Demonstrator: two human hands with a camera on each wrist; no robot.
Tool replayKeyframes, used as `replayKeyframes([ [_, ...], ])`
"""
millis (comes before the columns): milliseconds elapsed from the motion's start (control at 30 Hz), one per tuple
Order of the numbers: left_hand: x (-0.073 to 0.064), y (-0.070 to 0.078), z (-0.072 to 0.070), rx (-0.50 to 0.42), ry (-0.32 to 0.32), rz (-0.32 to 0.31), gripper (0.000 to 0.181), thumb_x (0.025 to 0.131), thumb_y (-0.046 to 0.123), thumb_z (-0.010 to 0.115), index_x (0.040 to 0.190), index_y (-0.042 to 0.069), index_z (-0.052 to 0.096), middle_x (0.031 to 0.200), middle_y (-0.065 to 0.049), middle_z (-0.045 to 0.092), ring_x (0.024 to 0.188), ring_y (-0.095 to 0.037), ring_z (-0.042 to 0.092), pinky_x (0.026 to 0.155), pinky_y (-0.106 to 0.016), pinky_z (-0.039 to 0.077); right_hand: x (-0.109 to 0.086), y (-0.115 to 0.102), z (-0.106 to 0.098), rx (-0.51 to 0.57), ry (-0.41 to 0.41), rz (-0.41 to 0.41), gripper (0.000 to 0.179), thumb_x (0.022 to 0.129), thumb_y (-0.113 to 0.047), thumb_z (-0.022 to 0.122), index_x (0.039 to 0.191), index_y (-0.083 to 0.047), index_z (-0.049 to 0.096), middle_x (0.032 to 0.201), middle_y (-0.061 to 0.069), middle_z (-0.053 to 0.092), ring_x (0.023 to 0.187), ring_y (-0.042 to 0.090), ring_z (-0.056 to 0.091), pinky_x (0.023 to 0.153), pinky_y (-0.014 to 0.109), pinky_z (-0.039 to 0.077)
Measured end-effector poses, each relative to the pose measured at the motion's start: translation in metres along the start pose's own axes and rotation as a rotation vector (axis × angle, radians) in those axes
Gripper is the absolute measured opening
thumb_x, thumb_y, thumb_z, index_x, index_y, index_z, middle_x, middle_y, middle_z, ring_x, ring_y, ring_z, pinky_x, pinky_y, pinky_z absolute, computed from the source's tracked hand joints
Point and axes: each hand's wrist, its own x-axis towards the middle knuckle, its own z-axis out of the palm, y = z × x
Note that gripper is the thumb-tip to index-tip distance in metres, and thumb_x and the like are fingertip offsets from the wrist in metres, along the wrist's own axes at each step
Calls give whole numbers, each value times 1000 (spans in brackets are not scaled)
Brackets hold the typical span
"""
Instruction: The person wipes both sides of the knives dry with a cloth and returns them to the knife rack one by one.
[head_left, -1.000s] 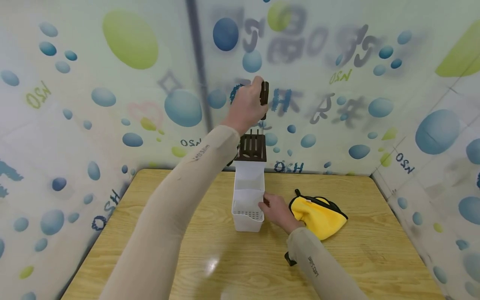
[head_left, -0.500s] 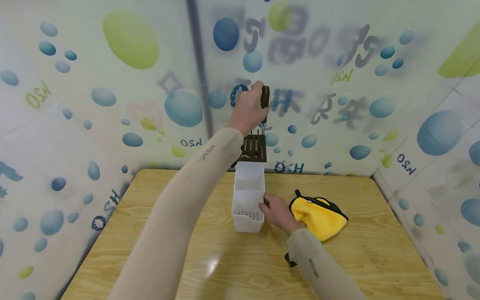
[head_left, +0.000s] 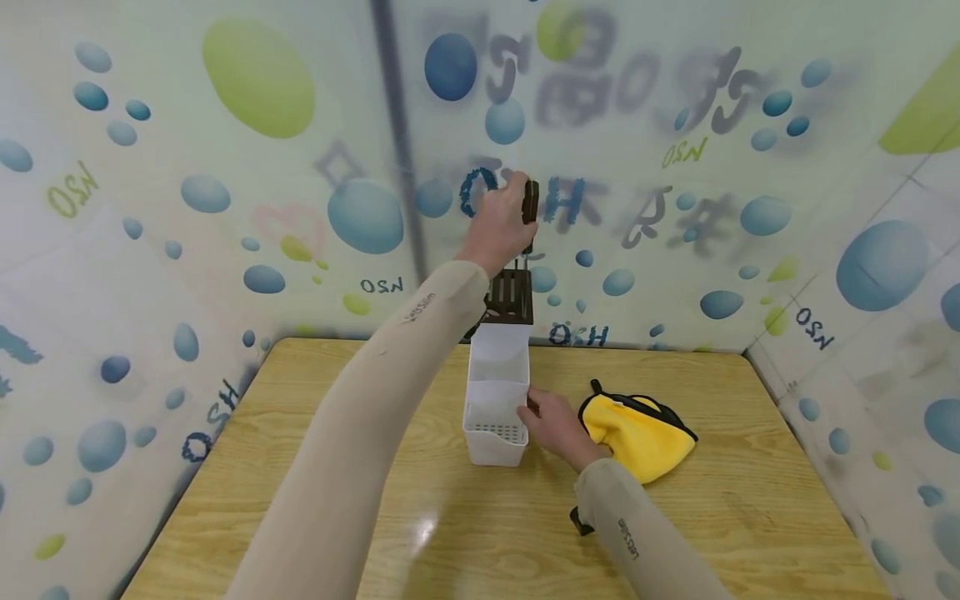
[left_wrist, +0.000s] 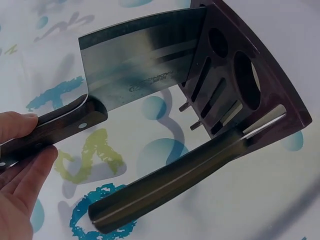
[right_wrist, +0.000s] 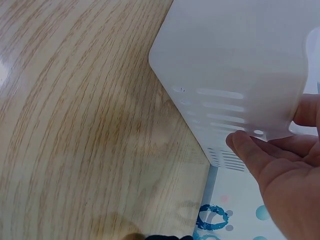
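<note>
My left hand (head_left: 498, 225) grips the dark handle of a cleaver (left_wrist: 145, 57) above the knife holder. The broad blade points down, its far end at a slot in the holder's brown slotted top (left_wrist: 222, 70). Beside it, a second knife (left_wrist: 165, 185) with a dark handle sits in the same top. The white plastic knife holder (head_left: 497, 396) stands upright on the table, with stepped front compartments. My right hand (head_left: 555, 427) pinches its side wall low down, thumb over the rim and fingers against the slotted outside, as the right wrist view shows.
A yellow cloth (head_left: 641, 437) with black edging lies on the wooden table (head_left: 720, 533), right of the holder and close to my right wrist. A patterned wall (head_left: 645, 275) rises just behind the table's back edge, near the holder.
My left hand has come down a little with the cleaver, bringing the handle closer to the holder's top. My right hand and the holder stay in place.
</note>
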Motion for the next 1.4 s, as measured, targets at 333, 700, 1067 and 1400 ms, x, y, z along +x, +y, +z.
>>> replayKeyframes([
  [333,2,-7,12,-9,-8,-26,55,100,13,69,147,5,42,91,-17,70,75,-28,70,79,-37,59,1,2,1,-13,2,8,17,105,-14,59,117,-8,68,96,3,68,84,18,57,77,35,53],
  [700,0,-18,24,-35,1,-6,44,98,9,69,134,3,44,68,-13,59,53,-24,60,61,-34,53,-1,0,0,1,-7,18,20,105,-15,58,121,-6,67,100,4,68,86,19,57,79,36,54],
  [1067,-1,-22,33,-14,-13,-32,51,98,10,70,141,4,43,70,-12,61,56,-23,61,59,-34,51,1,0,2,16,-18,37,24,106,-15,58,127,-7,66,111,7,70,92,20,59,88,41,57],
  [1400,-3,-17,35,50,-38,-47,51,99,12,69,141,2,43,66,-11,56,52,-23,55,57,-31,47,1,0,1,9,-11,23,20,105,-15,58,122,-6,67,100,4,68,87,19,57,80,37,54],
])
